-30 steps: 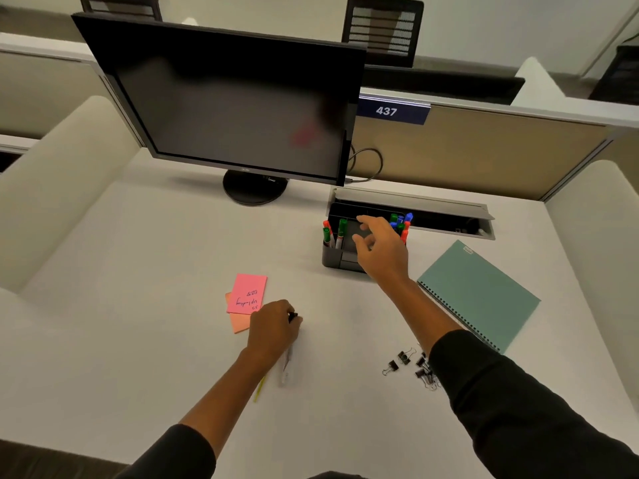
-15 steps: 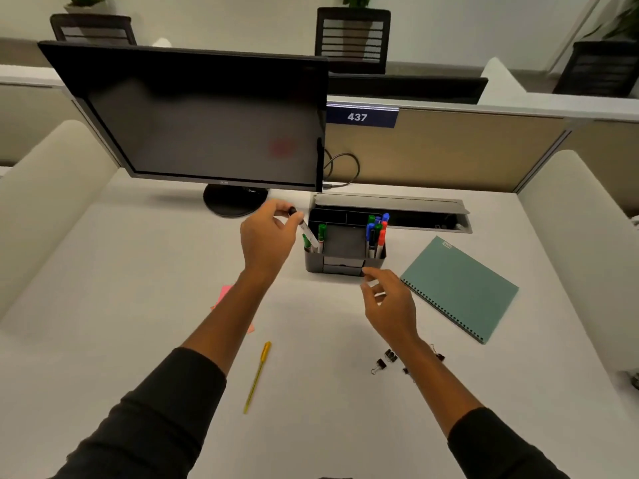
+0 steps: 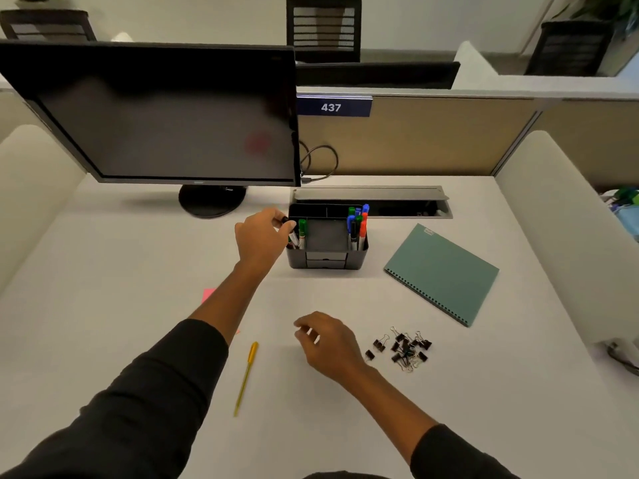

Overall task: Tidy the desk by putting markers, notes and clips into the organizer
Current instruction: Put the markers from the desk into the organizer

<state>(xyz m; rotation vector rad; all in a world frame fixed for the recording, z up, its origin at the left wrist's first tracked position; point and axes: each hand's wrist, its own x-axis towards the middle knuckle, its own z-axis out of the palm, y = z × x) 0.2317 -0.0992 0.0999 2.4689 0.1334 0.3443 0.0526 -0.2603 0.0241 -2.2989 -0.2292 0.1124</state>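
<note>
A: Left hand [image 3: 262,236], pose?

B: Arm stretched forward across the desk [image 3: 138,271], dark sleeve pushed back to mid-forearm. Hand sits at the left edge of the organizer [image 3: 326,252]. Thumb and fingers pinch the black cap end of a marker [image 3: 293,233], which leans with its lower end inside the organizer's left compartment, next to a green-capped marker [image 3: 302,231] already standing there.

A: Right hand [image 3: 328,344]?

B: Nearer the body, hovering low over the desk, wrist bent, fingers loosely curled and pointing left. It holds nothing; whether fingertips touch the surface cannot be told.

A: Remaining items?

B: Binder clips [image 3: 404,347] in a loose heap just right of the right hand, apart from it. Pink sticky notes [image 3: 208,294] mostly hidden under the left forearm; only a corner shows. Yellow pen [image 3: 246,376] lies on the desk between the two arms.

A: Organizer contents?

B: Right compartment holds blue, green and red-capped markers [image 3: 358,224], upright. Centre tray appears bare; small drawer front below it.

A: Surroundings?

B: Green spiral notebook [image 3: 442,273] right of the organizer. Monitor [image 3: 155,115] behind, screen dark.
</note>
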